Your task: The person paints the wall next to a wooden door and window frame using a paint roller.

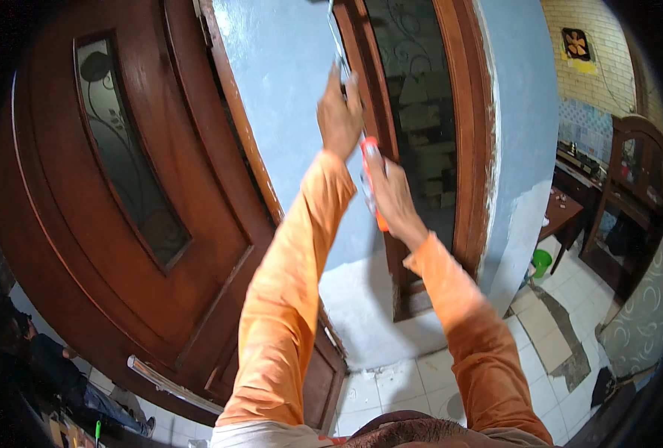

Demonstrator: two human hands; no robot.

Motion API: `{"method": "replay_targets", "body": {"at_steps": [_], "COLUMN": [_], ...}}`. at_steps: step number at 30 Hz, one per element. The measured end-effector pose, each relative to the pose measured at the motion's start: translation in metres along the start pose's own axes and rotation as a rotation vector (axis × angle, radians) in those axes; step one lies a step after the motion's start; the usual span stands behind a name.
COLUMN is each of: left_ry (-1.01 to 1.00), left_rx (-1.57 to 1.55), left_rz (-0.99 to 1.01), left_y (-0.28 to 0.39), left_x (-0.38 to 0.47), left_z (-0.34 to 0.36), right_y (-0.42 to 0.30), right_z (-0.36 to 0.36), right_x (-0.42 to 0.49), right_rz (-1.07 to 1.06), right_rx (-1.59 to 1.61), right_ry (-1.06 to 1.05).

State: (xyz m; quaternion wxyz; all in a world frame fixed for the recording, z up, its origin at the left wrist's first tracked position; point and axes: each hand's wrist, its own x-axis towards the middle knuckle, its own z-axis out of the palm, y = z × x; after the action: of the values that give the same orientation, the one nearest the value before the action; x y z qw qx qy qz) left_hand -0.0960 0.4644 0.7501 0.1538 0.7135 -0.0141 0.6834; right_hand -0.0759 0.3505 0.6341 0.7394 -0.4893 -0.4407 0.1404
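Note:
Both of my hands hold a paint roller whose metal rod (336, 36) runs up out of the picture. My right hand (393, 196) grips its orange handle (370, 148). Further up, my left hand (339, 117) is closed around the rod. At the top rim only a dark sliver of the roller head shows. Beyond my hands stands a narrow wall strip (269, 73) coated in light blue paint, with a whiter band (359, 313) low down. A brown wooden window frame (468, 140) borders this strip on the right.
A brown wooden door (157, 196) with a glass pane stands at left. A person (57, 364) is at lower left. To the right are a wooden cabinet (628, 196), a table (564, 213), a green bucket (542, 262) and a cardboard-like sheet (541, 336) on the white tile floor (398, 386).

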Motion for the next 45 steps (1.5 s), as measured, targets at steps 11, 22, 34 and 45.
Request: {"method": "replay_targets", "body": {"at_steps": [11, 22, 34, 45], "left_ry": [0.03, -0.058, -0.321, -0.471], "left_rx": [0.28, 0.261, 0.323, 0.272], "left_rz": [-0.021, -0.253, -0.615, -0.989], "left_y": [-0.043, -0.065, -0.033, 0.014], "left_x": [0.128, -0.178, -0.489, -0.618], "left_z": [0.045, 0.033, -0.002, -0.022], "right_y": [-0.061, 0.19, 0.345, 0.374], "right_z": [0.001, -0.029, -0.072, -0.094], "right_x": [0.138, -0.045, -0.296, -0.42], "right_rz": [0.01, 0.243, 0.312, 0.809], "right_rx": [0.007, -0.11, -0.261, -0.14], "right_ry": [-0.02, 0.048, 0.063, 0.08]}}
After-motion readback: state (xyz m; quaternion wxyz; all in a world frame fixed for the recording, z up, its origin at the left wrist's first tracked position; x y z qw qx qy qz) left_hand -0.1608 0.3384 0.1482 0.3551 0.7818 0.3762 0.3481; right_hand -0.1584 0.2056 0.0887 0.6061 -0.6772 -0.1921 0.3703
